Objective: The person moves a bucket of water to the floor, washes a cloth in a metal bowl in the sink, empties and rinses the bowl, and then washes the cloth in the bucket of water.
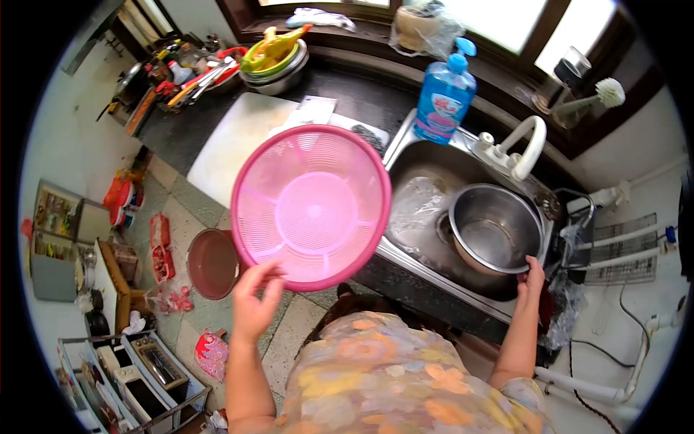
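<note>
A pink plastic colander sits in the middle, overlapping the white cutting board and the counter's front edge. My left hand is at its near-left rim, fingers slightly apart and curved over the edge; I see no firm grip. In the steel sink to the right, a stainless steel bowl stands on the basin floor, with a little liquid at its bottom. My right hand has the bowl's near-right rim between thumb and fingers.
A blue soap bottle stands behind the sink beside the white faucet. Stacked bowls and the white cutting board are on the dark counter. A brown bucket is on the floor, near a rack.
</note>
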The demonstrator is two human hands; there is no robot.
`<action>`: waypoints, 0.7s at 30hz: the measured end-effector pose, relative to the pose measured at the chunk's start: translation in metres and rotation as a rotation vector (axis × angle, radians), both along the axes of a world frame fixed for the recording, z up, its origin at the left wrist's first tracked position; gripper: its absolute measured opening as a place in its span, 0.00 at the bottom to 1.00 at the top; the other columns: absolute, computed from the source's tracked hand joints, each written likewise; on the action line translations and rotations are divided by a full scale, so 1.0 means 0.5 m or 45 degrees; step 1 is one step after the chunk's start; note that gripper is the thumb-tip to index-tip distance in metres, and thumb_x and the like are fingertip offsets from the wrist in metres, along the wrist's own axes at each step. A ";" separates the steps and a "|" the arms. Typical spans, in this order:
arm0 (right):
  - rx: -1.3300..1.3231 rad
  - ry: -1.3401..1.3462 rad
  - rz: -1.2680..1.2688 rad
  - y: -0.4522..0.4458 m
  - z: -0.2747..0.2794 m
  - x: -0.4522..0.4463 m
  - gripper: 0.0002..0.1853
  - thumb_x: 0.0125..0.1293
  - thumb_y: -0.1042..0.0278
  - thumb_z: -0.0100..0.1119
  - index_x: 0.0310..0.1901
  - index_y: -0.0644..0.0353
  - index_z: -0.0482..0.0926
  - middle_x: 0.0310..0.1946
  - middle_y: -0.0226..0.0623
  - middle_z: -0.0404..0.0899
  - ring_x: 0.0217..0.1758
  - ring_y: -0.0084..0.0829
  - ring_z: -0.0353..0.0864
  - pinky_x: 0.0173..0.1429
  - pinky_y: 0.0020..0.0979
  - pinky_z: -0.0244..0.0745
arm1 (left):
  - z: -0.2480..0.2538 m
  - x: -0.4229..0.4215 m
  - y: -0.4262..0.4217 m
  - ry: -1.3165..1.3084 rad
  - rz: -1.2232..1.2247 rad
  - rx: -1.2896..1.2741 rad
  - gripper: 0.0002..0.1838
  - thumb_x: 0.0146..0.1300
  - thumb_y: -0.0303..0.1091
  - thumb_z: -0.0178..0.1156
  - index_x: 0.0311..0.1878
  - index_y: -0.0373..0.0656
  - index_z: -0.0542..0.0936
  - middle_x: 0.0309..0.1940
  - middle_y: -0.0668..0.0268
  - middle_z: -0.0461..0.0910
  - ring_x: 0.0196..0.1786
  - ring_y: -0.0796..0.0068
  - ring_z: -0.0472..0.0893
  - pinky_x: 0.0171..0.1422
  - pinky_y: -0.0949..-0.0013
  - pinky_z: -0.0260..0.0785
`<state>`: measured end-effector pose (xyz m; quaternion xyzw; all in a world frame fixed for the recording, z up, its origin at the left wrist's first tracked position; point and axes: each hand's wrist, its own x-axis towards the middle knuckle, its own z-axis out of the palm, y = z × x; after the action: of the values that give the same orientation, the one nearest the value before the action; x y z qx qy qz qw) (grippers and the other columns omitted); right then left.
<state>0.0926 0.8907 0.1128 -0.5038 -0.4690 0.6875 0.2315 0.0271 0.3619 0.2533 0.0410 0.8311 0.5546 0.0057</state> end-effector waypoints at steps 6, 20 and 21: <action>-0.309 0.053 -0.089 0.018 -0.003 0.020 0.11 0.47 0.70 0.56 0.16 0.52 0.63 0.08 0.24 0.61 0.06 0.17 0.52 0.10 0.17 0.46 | -0.002 -0.005 -0.041 -0.010 0.379 0.063 0.14 0.59 0.27 0.49 0.49 0.36 0.71 0.32 0.68 0.73 0.33 0.82 0.72 0.40 0.79 0.66; -0.610 0.139 -0.152 -0.025 0.026 0.026 0.14 0.46 0.70 0.57 0.12 0.51 0.61 0.08 0.22 0.59 0.08 0.17 0.54 0.15 0.19 0.49 | -0.116 0.006 -0.127 -0.239 0.566 -0.049 0.15 0.61 0.41 0.48 0.41 0.39 0.73 0.33 0.71 0.73 0.33 0.83 0.71 0.38 0.79 0.62; -0.607 0.140 -0.153 -0.028 0.024 0.024 0.14 0.46 0.70 0.57 0.12 0.51 0.61 0.08 0.22 0.59 0.08 0.17 0.54 0.15 0.19 0.49 | -0.116 0.005 -0.125 -0.285 0.573 -0.005 0.15 0.61 0.42 0.48 0.40 0.38 0.73 0.32 0.70 0.73 0.33 0.82 0.71 0.40 0.77 0.62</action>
<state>0.1048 0.8766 0.1247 -0.5330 -0.2494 0.7901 0.1719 0.0296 0.2994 0.1954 -0.2066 0.8145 0.5414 -0.0259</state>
